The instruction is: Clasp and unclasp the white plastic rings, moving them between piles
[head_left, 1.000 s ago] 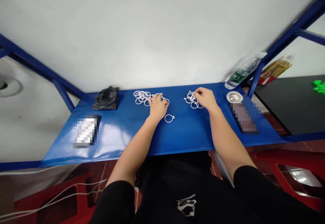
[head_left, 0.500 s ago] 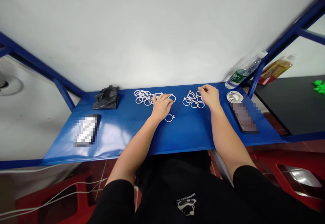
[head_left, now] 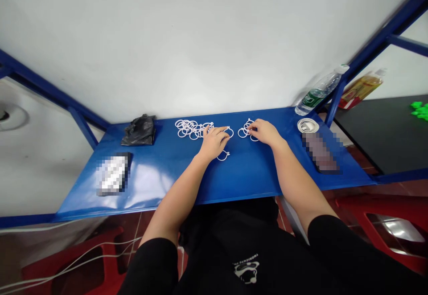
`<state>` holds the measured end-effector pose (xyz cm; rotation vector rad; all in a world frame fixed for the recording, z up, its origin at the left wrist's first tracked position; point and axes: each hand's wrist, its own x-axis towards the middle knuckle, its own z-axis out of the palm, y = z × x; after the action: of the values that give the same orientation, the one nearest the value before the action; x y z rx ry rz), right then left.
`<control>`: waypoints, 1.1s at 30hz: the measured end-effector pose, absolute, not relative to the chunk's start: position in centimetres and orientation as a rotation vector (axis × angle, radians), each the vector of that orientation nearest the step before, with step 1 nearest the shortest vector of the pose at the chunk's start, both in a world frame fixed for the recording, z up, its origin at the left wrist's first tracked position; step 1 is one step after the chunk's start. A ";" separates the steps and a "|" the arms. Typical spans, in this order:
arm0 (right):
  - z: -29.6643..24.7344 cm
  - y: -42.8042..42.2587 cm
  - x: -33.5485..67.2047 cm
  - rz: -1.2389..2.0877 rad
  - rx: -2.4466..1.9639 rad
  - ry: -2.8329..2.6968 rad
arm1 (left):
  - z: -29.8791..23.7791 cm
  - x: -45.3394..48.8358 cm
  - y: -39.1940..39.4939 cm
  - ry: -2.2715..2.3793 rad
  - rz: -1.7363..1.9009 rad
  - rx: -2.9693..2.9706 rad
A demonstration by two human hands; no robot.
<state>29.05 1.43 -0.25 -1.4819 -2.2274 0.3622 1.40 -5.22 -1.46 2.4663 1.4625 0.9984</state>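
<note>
Black-edged phone (head_left: 114,173), screen pixelated on my feed, lies approx 9 o'clock on the blue table (head_left: 180,152) (clock centred on tabletop). Crumpled black bag (head_left: 138,130) at 10, nr the wall (head_left: 187,45). Next I get a bunch of white rings (head_left: 192,130) at 11, overlapping, small knobs showing on some. Left hand (head_left: 213,142) is just 12-ward of centre, palm down, fingers slightly spread by the bunch's R end; one ring (head_left: 233,133) pokes out at its fingertips, but I can't tell from my end if it's pinched or only touched. Loose ring (head_left: 228,153) lies at that hand's 5 o'clock, partly hidden by it. At 1 o'clock, a smaller ring cluster (head_left: 245,131), then the right hand (head_left: 265,131) w/ fingers curled at its R side; can't tell whether they're clamped on a ring. Both hands are nr each other but apart. Farther R: coiled cable (head_left: 308,125) at 2, 2nd phone (head_left: 320,152) at 3, also pixelated, & a water bottle (head_left: 319,93), tilted, beyond the cable, further out at 2.
</note>
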 end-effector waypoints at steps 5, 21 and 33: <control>0.9 0.4 28.1 0.558 -1.403 -2.030 | -1.6 1.3 -5.2 1.463 0.998 2.468; 0.3 -0.1 26.5 0.675 -1.226 -1.828 | -2.7 1.0 -4.7 1.650 0.892 2.377; 0.2 -2.3 22.9 0.623 -0.988 -2.101 | -1.7 1.8 -5.4 1.499 1.186 2.452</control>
<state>22.89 -2.25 0.20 -0.9885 -2.1013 0.6232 1.80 -5.40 -1.72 2.4516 1.4987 1.1864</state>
